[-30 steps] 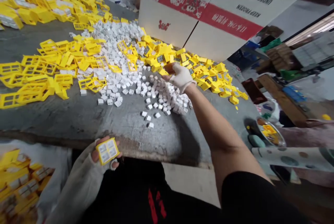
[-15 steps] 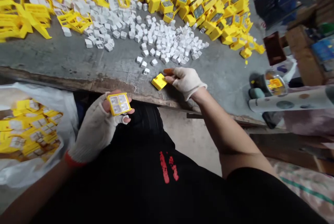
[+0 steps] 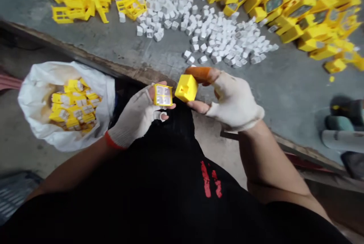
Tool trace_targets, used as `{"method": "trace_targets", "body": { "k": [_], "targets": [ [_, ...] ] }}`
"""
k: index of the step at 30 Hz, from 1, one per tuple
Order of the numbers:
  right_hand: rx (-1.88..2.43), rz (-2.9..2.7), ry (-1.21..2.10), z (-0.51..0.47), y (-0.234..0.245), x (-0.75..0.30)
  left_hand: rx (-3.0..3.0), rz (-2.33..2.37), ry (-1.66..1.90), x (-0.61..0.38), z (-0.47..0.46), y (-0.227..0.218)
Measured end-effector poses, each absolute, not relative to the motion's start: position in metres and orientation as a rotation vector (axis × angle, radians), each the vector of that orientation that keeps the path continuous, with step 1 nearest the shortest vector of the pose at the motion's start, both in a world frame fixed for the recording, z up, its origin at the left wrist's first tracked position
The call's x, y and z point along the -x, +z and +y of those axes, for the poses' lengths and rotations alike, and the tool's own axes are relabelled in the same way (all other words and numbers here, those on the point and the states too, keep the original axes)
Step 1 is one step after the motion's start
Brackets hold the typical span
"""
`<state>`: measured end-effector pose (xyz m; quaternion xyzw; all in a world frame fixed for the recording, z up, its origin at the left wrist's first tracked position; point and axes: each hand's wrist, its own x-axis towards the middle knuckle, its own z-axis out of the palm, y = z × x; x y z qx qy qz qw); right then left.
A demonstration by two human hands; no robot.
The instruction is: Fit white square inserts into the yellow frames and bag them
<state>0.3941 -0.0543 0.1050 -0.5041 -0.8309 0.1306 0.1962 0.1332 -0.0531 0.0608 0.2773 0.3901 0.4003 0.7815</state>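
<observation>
Right hand (image 3: pixel 234 102) grips one yellow block (image 3: pixel 186 86), left hand (image 3: pixel 136 113) holds one four-paned frame (image 3: pixel 163 95)

Yellow frame (image 3: pixel 163 95): small, squarish, four pale panes set two by two, all filled. Paned face up toward the camera, slightly tilted. Held at the fingers of the left hand (image 3: pixel 138 113).

Yellow block (image 3: pixel 187 88): chunky, boxy, plain yellow on visible sides, small notched hole in the face toward the camera. Tilted, gripped between thumb and fingers of the right hand (image 3: pixel 236 102). Block just right of frame, narrow gap, apart. Both by the near edge of the bench (image 3: pixel 290 96).
</observation>
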Motion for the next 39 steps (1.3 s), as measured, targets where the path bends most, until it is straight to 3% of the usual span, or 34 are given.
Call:
{"method": "trace_targets", "body": {
  "k": [4,14,18,25,32,39],
  "targets": [
    [1.126,-2.339,0.333,-0.057,0.111,-0.388,-0.603,0.799,0.845,-0.133,-0.055,0.065],
    [1.128,-2.358,0.578,-0.051,0.113,-0.379,-0.599,0.847,0.835,-0.137,-0.056,0.071],
    [1.019,-2.419,0.497,-0.052,0.109,-0.376,-0.632,0.874,0.849,-0.136,-0.061,0.069],
    [1.217,-2.343,0.3,-0.067,0.084,-0.349,-1.334,1.091,0.952,-0.119,-0.06,0.082],
    [1.177,-1.558,1.088,-0.064,0.074,-0.337,-1.496,1.119,0.97,-0.117,-0.063,0.1],
    [1.164,-1.284,1.232,-0.066,0.071,-0.322,-1.45,1.17,1.072,-0.114,-0.067,0.098]
  ]
}}
